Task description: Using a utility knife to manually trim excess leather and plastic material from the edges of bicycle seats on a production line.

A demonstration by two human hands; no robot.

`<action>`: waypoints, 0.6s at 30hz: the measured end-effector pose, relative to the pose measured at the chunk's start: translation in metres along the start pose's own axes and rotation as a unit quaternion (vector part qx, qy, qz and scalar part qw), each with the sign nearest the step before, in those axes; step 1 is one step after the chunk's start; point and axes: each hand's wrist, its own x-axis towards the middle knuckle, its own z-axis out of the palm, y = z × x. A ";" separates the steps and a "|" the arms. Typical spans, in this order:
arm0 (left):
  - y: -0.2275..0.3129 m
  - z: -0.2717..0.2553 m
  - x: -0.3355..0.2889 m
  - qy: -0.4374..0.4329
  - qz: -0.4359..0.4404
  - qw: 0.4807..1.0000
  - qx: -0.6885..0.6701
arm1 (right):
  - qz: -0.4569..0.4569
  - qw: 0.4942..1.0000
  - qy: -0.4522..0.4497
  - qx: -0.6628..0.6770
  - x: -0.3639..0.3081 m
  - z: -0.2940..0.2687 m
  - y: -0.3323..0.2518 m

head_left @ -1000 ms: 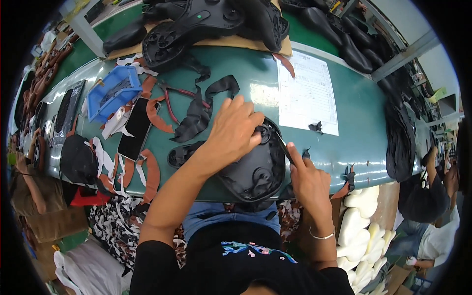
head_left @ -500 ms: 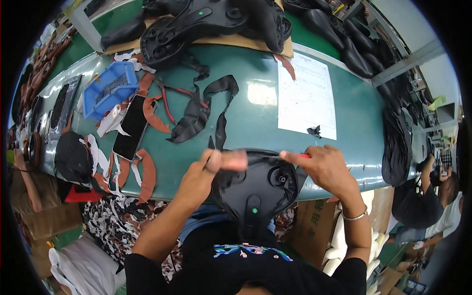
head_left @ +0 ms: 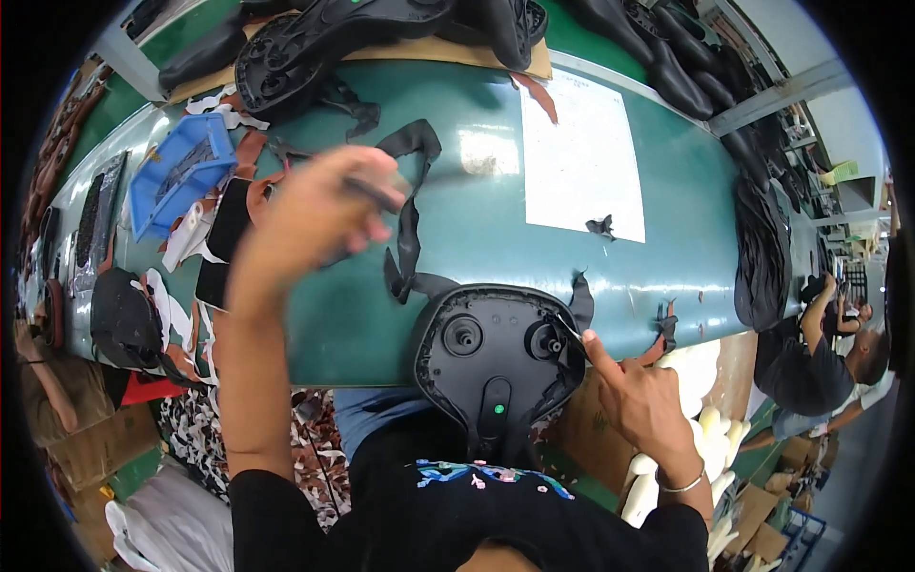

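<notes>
A black seat shell (head_left: 502,357), its ribbed underside up and two round sockets showing, rests at the table's near edge against my body. My right hand (head_left: 646,402) is closed on a thin-bladed knife (head_left: 570,328), forefinger stretched along it, with the blade at the shell's right rim. Raised over the table to the left, my left hand (head_left: 319,214) is smeared by motion. Its fingers are curled round a short dark strip (head_left: 376,194). A long black trimming (head_left: 410,229) lies curled beyond the shell. Another black scrap (head_left: 581,303) touches the shell's upper right.
A blue bin (head_left: 176,181), a dark phone (head_left: 227,224) and brown and white scraps are at left. A paper sheet (head_left: 581,162) lies at right. More black seats (head_left: 343,48) sit on cardboard at the far side. Co-workers (head_left: 834,381) are beyond the right end.
My left hand has moved from the shell's upper left rim up and leftward. My right hand has come lower, along the right rim. Black scraps now show beside the shell's right side.
</notes>
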 end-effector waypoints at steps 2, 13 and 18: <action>-0.057 0.032 0.013 0.277 0.259 0.807 0.453 | -0.002 1.000 -0.008 0.023 -0.003 -0.004 0.005; -0.074 0.132 -0.034 0.222 0.065 0.950 -0.208 | 0.009 0.992 0.043 0.119 0.037 0.031 0.024; -0.056 0.150 -0.035 0.274 0.116 0.947 -0.124 | 0.063 0.974 0.167 0.138 0.003 0.094 -0.014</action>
